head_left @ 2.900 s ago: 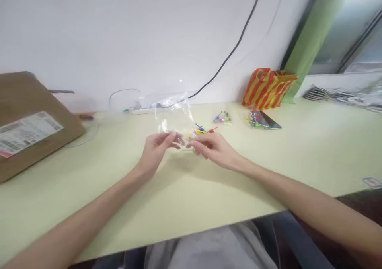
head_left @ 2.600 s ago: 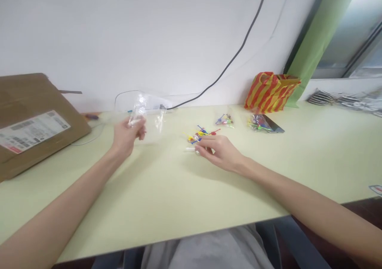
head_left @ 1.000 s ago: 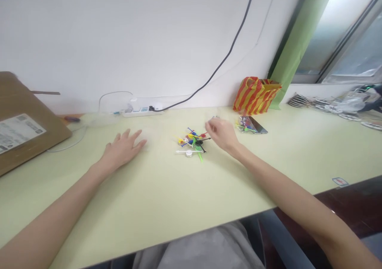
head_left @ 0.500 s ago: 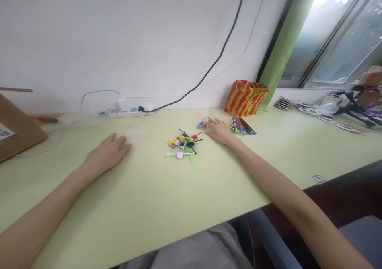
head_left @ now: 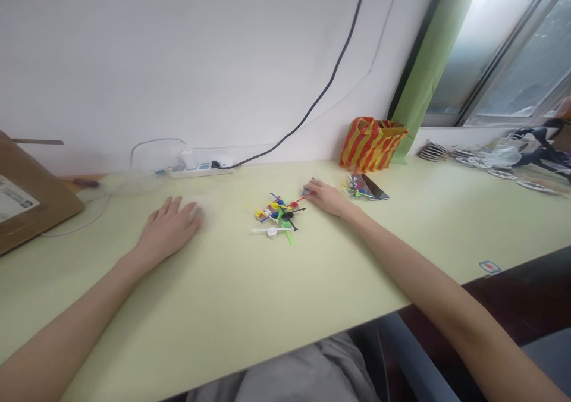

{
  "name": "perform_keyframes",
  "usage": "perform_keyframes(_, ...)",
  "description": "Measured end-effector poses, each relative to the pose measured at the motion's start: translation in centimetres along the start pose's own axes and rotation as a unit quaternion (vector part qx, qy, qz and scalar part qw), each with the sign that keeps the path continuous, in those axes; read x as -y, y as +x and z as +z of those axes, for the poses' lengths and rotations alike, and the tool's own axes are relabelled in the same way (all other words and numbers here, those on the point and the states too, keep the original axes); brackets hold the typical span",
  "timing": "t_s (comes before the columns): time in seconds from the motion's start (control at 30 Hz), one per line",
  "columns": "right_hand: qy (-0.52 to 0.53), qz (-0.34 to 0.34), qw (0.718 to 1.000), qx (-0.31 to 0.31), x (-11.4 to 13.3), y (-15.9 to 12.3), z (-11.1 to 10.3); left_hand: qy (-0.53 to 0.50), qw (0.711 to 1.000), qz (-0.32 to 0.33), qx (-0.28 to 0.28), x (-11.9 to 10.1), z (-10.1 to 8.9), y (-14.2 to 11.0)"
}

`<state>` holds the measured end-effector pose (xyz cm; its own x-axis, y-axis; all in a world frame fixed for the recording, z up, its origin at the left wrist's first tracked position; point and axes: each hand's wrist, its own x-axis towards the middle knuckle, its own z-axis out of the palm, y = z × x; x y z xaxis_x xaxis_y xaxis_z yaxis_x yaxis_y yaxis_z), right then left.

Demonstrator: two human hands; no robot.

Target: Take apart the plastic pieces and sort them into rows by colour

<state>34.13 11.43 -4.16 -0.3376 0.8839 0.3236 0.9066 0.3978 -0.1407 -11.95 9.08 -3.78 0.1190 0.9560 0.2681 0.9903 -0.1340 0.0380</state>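
My left hand [head_left: 169,228] lies flat and open on the pale green desk [head_left: 232,283], holding nothing. A faint clear plastic bag [head_left: 196,212] seems to lie at its fingertips, hard to make out. A loose pile of colourful plastic pieces [head_left: 279,214] sits between my hands, touched by neither. My right hand [head_left: 325,198] rests further right, its fingertips on a small bag of coloured pieces [head_left: 307,189], which they mostly hide. I cannot tell whether they grip it.
Behind the pile stand a red-and-yellow striped bag [head_left: 372,144] and a phone [head_left: 375,191] with another small bag of pieces on it. A power strip [head_left: 200,171] lies by the wall; a cardboard box [head_left: 27,197] lies at the left.
The clear bag has left my hands, and my left hand has gone from holding it to lying flat. More pieces now lie in the pile. My right hand has moved from the pile to the small bag.
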Motion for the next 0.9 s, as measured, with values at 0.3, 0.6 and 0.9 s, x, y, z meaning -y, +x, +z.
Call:
perform_keyframes(0.3,0.012,0.059,0.997,-0.051,-0.5,-0.1,-0.4,0.012,0.999,0.023,0.036,-0.4,0.2,0.0)
perform_keyframes(0.6,0.639,0.13,0.741,-0.159,0.3,0.0,-5.0,0.026,0.999,0.041,0.018,-0.8,0.4,0.0)
perform_keyframes(0.9,0.682,0.149,0.714,-0.063,3.8,-1.0,-5.6,0.061,0.996,0.05,0.035,-1.9,0.1,-0.3)
